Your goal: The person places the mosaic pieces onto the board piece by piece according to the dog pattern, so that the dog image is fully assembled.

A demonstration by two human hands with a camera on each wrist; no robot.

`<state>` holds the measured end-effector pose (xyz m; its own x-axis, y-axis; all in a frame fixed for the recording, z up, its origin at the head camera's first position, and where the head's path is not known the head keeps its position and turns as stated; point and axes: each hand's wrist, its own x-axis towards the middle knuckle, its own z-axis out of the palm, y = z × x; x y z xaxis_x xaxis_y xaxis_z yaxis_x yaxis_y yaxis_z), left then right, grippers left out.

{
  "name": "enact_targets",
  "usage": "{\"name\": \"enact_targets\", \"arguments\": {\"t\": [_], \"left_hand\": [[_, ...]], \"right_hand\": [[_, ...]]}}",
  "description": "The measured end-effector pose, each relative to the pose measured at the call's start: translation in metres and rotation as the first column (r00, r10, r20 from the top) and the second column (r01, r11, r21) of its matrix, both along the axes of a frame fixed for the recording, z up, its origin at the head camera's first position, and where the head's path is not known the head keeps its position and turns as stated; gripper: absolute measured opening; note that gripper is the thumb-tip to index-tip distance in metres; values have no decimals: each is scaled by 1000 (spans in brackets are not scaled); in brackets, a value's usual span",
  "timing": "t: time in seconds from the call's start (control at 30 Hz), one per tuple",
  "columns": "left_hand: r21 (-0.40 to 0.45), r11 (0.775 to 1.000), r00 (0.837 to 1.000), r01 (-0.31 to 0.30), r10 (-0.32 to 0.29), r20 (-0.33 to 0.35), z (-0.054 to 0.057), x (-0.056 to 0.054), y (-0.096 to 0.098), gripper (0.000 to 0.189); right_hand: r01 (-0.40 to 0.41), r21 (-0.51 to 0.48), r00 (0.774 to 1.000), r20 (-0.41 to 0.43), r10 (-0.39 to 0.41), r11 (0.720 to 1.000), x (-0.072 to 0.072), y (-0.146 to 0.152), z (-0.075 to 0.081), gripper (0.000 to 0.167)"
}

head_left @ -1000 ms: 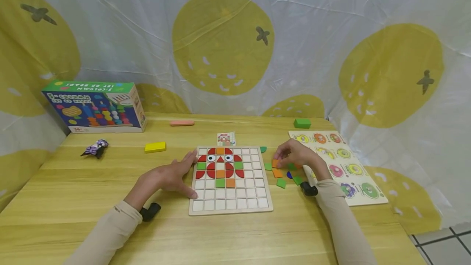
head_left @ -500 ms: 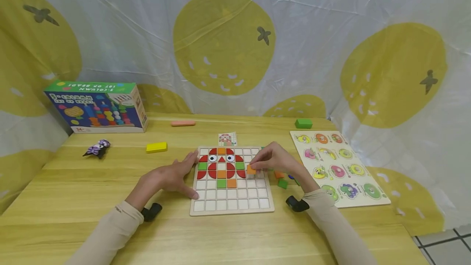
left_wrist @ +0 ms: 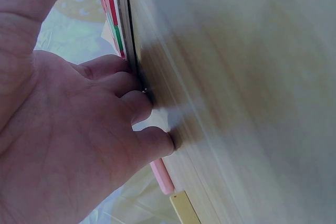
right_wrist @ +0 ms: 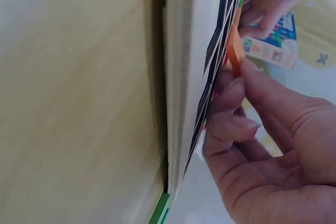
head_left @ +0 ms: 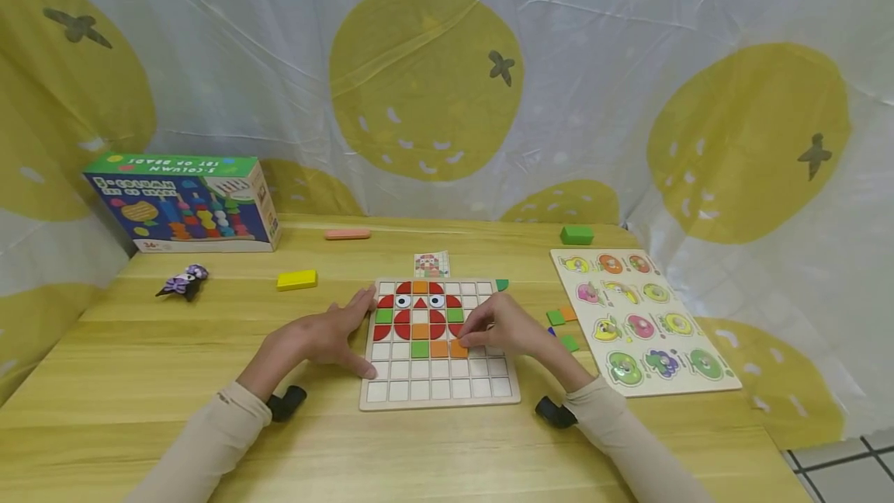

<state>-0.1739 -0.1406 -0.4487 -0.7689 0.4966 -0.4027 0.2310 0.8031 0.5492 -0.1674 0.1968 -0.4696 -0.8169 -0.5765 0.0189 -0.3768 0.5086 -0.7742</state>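
Note:
A wooden grid board (head_left: 440,390) lies mid-table, with red, green and orange pieces and two eye pieces set in its upper squares. My right hand (head_left: 506,326) is over the board's right half and pinches an orange square tile (right_wrist: 234,51) between thumb and fingers. In the right wrist view the tile is tilted against the board. The tile's head-view spot is just right of another orange tile (head_left: 438,348) in the grid. My left hand (head_left: 324,338) rests at the board's left edge, thumb and fingers spread and touching the rim.
Loose green tiles (head_left: 569,343) and an orange tile lie right of the board, beside a fruit puzzle board (head_left: 646,317). A picture card (head_left: 431,264) sits behind the grid. Further off are a toy box (head_left: 181,204), yellow block (head_left: 296,279), pink stick (head_left: 347,234) and green block (head_left: 576,235).
My right hand has taken an orange tile from the loose pieces and moved left over the board, lowering it beside the other orange tile. The left hand has stayed at the board's edge.

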Motion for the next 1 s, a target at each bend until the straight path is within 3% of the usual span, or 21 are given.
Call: {"name": "enact_targets", "arguments": {"t": [0.67,0.8,1.0], "left_hand": [[19,1000,1000,10,-10,3,-1,0,-1,140],[22,1000,1000,15,-15,1,-1,-1,-1,140],[15,1000,1000,13,-13,7,1,-1,-1,140]], "right_hand": [[16,36,999,-32,-15,999,2,-4,3,5],[44,24,997,-68,-43,999,-8,11,10,4],[226,-13,963,-152,-225,974,-37,46,18,12]]}}
